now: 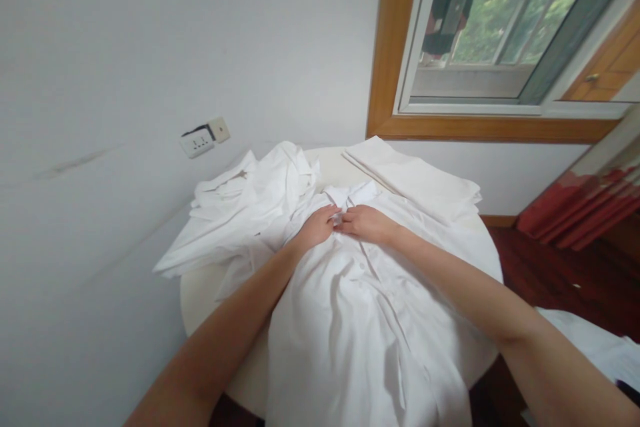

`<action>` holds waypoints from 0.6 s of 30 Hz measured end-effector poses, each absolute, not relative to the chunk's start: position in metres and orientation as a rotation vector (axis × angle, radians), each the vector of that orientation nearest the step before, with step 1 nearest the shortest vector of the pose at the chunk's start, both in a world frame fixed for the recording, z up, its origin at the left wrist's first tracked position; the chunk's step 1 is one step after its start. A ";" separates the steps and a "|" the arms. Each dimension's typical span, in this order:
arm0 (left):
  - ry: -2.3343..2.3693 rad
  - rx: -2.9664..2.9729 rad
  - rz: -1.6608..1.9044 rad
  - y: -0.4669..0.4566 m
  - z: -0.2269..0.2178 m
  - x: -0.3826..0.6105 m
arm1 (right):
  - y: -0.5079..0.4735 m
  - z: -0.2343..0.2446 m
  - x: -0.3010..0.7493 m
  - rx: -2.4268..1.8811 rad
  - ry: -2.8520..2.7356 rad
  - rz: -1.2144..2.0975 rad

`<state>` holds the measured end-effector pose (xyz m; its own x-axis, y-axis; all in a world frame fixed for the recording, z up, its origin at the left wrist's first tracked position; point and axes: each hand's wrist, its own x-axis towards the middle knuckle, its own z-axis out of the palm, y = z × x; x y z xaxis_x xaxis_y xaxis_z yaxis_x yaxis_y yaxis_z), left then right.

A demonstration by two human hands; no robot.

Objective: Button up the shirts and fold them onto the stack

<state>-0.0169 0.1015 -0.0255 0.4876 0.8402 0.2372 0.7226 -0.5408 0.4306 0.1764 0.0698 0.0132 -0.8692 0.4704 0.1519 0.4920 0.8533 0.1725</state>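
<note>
Together, the left hand [317,227] and right hand [369,223] meet with curled fingers on the white button-up shirt [330,320] beneath them, just below its collar; whether they pinch its fabric cannot be told. Left of them lie heaped white garments [265,197]; beyond the right, folded white cloth [413,180]. All rest on a rounded cream table [327,161] against a wall [280,40], near a wood-framed window [480,128].

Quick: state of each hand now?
Left hand: on the white button-up shirt; pinching or not, cannot tell.
Right hand: on the same shirt; grip unclear, cannot tell.
</note>
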 end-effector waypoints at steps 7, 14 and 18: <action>1.325 2.402 0.787 0.101 -0.022 -0.017 | 0.069 0.002 0.187 -0.743 -2.784 -0.391; 1.222 2.723 0.824 0.070 -0.008 -0.017 | 0.079 -0.002 0.201 -1.195 -2.258 0.034; 1.290 2.782 0.666 0.064 -0.016 -0.018 | 0.082 -0.009 0.200 -1.229 -2.055 0.478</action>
